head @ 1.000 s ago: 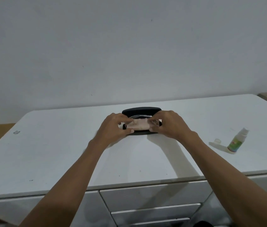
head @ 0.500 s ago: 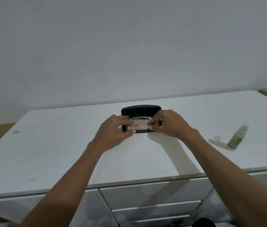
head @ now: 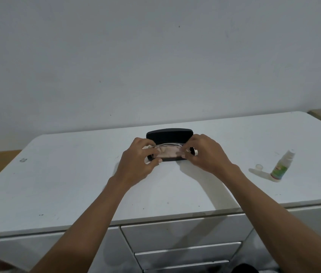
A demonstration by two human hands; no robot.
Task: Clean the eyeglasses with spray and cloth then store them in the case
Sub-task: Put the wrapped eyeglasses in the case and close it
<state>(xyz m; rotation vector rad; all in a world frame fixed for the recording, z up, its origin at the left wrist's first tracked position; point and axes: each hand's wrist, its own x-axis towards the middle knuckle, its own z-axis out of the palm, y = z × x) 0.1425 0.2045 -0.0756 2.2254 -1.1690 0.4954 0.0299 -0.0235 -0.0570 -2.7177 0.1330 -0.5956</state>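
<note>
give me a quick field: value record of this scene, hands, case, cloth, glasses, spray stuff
surface: white cabinet top, drawers below
case: black eyeglass case, lid open, standing up at the back
cloth: pinkish cloth lying across the open case
glasses: thin frame just visible behind the cloth, inside the case
left hand: left hand, fingers at the cloth's left end
right hand: right hand, fingers at the cloth's right end
spray: spray bottle upright at the right, uncapped
cap: clear cap on the top, just left of the bottle
</note>
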